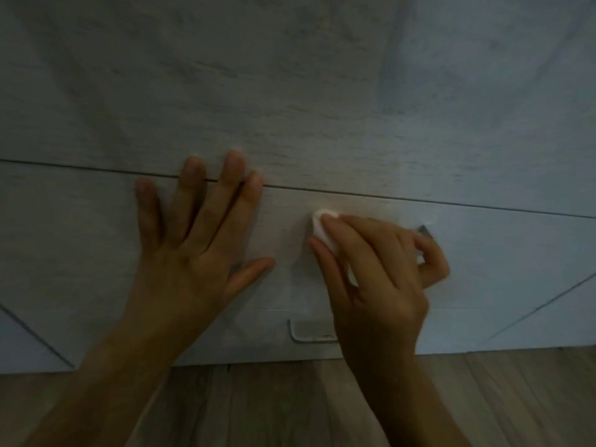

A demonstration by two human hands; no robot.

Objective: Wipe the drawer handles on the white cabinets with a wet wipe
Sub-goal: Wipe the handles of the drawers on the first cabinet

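Dimly lit, a person's left hand (193,253) lies flat with fingers spread against a white cabinet drawer front (80,253), holding nothing. Just to its right, the right hand (380,272) pinches a folded white wet wipe (322,227) between thumb and fingers, pressing it onto a drawer handle (425,231), of which only the dark end shows beyond the knuckles. Beside that hand's wrist, a second handle (309,340) shows partly, just above a wooden floor (274,408).
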